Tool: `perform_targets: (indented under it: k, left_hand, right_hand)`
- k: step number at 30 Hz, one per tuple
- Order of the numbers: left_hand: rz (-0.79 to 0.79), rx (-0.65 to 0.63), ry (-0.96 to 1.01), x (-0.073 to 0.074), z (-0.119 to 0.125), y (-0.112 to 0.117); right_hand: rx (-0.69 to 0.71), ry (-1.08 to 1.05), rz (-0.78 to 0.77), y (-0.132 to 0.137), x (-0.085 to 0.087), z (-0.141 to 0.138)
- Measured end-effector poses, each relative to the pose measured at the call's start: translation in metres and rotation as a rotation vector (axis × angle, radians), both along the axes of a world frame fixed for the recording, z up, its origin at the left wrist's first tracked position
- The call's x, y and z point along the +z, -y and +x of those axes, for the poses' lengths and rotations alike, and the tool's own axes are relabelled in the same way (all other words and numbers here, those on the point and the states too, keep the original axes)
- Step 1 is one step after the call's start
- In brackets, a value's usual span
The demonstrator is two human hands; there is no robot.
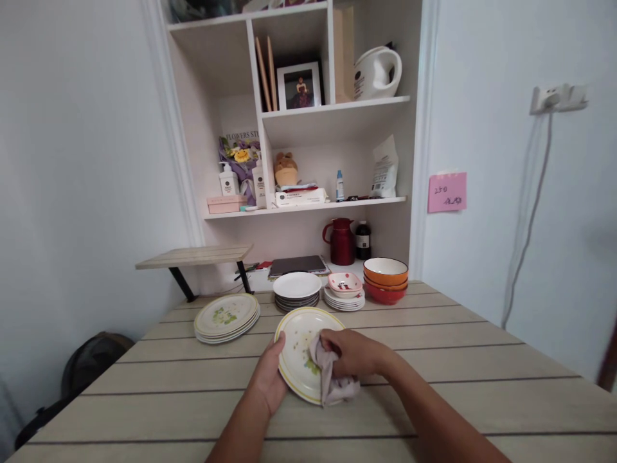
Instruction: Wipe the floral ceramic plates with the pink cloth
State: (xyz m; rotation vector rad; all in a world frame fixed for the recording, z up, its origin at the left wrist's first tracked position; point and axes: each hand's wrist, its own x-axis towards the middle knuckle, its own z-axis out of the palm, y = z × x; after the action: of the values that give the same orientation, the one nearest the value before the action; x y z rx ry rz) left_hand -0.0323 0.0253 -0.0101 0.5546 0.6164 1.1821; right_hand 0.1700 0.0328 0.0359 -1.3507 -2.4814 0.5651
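My left hand [270, 378] grips the left edge of a cream plate [295, 360] with a yellow rim and a green leafy pattern. The plate is tilted toward me above the wooden table. Bunched in my right hand [354, 352] is a pale greyish-pink cloth [332, 382], pressed against the right part of the plate's face. Part of the cloth hangs over the plate's lower right edge. Behind and to the left lies a stack of similar plates [226, 316] with the same leaf pattern.
Along the table's [463, 386] back edge stand white-topped dark plates [297, 286], small white plates [344, 302] under a pink patterned bowl [345, 283], and orange and red bowls [385, 273]. Behind them are a red jug [342, 241] and a dark bottle [363, 240]. A small raised shelf [195, 256] stands back left.
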Motion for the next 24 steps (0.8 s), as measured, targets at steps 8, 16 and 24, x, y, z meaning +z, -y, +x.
perform_targets:
  k: [8,16,24]
  left_hand:
    - [0.042,0.03,-0.034,0.003,0.002,0.001]
    - [0.028,0.011,-0.041,0.001,0.002,0.002]
    - [0.013,0.001,-0.01,0.002,0.003,0.0]
  right_hand:
    - [-0.156,-0.097,0.2,0.006,-0.009,-0.045]
    - [-0.197,0.042,0.156,-0.009,-0.005,-0.002]
    - [-0.024,0.036,0.176,0.018,-0.006,-0.037]
